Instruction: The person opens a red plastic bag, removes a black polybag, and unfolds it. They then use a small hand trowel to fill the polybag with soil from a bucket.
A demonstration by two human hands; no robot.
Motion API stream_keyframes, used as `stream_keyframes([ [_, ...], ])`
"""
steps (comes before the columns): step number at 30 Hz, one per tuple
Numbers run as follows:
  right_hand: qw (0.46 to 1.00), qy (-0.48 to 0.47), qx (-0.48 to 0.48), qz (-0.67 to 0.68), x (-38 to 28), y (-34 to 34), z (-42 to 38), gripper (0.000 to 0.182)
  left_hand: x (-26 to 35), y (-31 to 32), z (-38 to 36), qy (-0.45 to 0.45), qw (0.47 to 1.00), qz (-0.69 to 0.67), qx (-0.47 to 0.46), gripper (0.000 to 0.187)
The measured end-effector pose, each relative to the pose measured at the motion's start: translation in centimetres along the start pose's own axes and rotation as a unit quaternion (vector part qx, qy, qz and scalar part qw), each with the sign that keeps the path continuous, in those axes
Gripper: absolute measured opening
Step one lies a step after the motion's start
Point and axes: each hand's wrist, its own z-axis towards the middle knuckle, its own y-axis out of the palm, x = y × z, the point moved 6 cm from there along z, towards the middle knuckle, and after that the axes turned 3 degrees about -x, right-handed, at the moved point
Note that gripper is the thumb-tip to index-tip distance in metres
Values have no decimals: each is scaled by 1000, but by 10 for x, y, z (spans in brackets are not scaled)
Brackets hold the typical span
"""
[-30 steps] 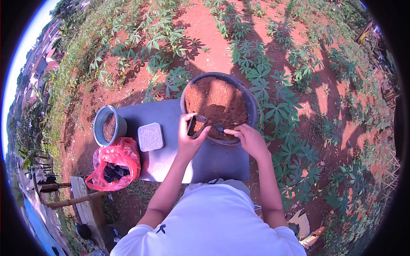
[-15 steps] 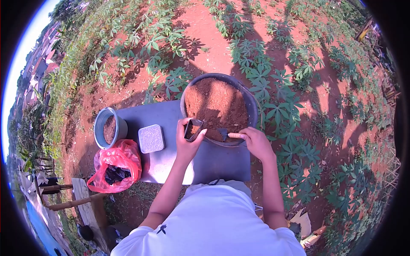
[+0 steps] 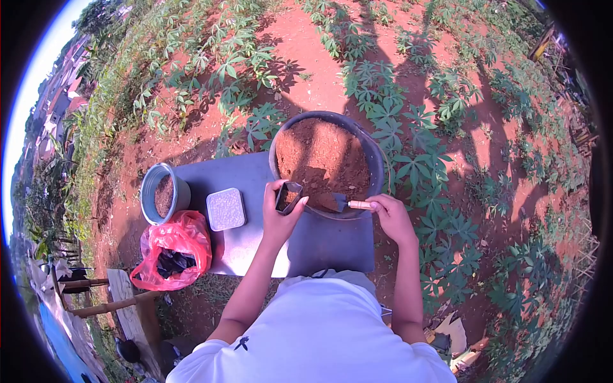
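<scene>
Reddish soil [image 3: 322,150] fills a large dark round tub [image 3: 378,167] at the table's far right. My left hand [image 3: 278,216] is closed on a small black planting bag [image 3: 289,197] with soil in it, held at the tub's near-left edge. In my right hand [image 3: 391,217] is the wooden handle of a small trowel [image 3: 338,202]; its blade is over the soil inside the tub, close to the bag, and carries some soil.
The grey table [image 3: 332,246] also bears a white square-lidded container [image 3: 225,209]. At its left are a bucket [image 3: 181,191] holding dark soil and a red plastic bag [image 3: 203,246] with black plastic inside. Leafy plants [image 3: 415,163] grow beyond.
My right hand has moved a little to the right and slightly down, drawing the trowel away from the black bag. My left hand has barely moved.
</scene>
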Motion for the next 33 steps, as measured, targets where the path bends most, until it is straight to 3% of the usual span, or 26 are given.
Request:
stream_keyframes([
  [11,999,8,32,41,-33,-55,-3,17,12,13,2,56,996,35,-59,52],
  [19,998,26,32,39,-27,-56,8,18,13,11,-1,46,996,47,-54,55],
  [33,994,-100,-39,9,-85,-53,15,16,29,25,4,108,977,156,-102,63],
])
